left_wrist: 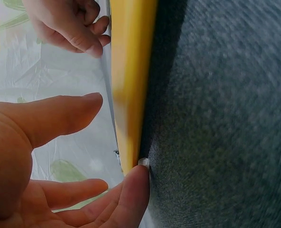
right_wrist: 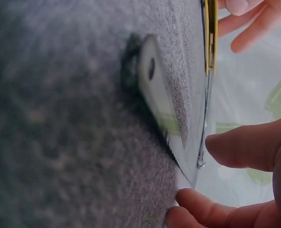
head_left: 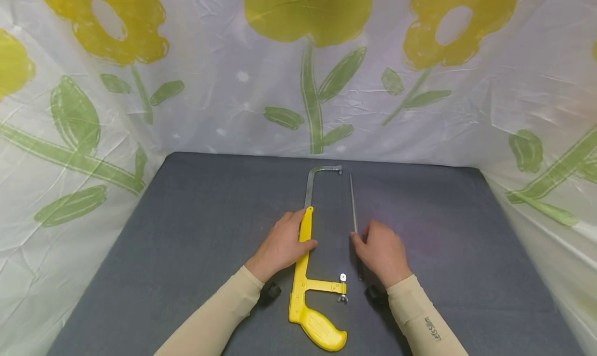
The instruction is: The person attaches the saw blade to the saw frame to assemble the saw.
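A hacksaw frame with a yellow body and yellow handle lies on the dark table, its silver front arm pointing away from me. The separate saw blade lies to its right; the right wrist view shows the hole in the blade's near end and its toothed edge. My left hand is at the yellow body, its thumb raised apart from it and a fingertip touching its edge in the left wrist view. My right hand hovers beside the blade, thumb and fingers spread, gripping nothing.
A wing nut sits on the frame's rear bracket. Dark grey cloth covers the table. A white curtain with yellow flowers surrounds its back and sides.
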### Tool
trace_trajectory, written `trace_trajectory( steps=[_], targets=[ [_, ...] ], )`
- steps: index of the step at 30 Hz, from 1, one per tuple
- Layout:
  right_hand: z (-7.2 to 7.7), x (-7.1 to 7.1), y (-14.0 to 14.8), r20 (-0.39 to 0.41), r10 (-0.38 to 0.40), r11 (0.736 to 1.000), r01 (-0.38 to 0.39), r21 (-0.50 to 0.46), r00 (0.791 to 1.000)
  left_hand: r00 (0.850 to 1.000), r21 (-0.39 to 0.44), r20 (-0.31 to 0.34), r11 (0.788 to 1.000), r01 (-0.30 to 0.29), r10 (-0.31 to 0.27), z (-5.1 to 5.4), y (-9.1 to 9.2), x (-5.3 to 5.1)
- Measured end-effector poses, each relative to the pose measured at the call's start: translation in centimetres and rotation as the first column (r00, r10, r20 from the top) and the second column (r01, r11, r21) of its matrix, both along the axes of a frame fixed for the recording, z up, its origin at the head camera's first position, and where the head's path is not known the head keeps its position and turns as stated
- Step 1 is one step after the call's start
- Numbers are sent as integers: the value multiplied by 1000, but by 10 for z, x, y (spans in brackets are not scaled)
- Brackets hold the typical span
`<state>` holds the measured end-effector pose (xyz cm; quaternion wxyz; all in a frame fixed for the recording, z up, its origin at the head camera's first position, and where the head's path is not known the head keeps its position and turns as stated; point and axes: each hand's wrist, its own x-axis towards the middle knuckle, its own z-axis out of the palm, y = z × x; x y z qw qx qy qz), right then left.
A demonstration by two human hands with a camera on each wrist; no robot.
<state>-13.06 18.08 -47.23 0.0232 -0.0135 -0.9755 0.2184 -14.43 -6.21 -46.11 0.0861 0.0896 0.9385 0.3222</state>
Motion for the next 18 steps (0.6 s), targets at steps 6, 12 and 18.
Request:
trace_trajectory(
  steps=[6,12,18],
  targets=[
    [1,0,-2,31,-15,1000,15,25,999,1000,-5,3,1000,4,-4,0,0,-1],
    [2,0,-5,67,-27,999,25,22,997,1000,-10,4,1000,16,-16,1,0,0],
    [5,0,-8,88,-44,999,44,12,995,1000,-4,11,1000,19,-19,2,-1,-1]
  ],
)
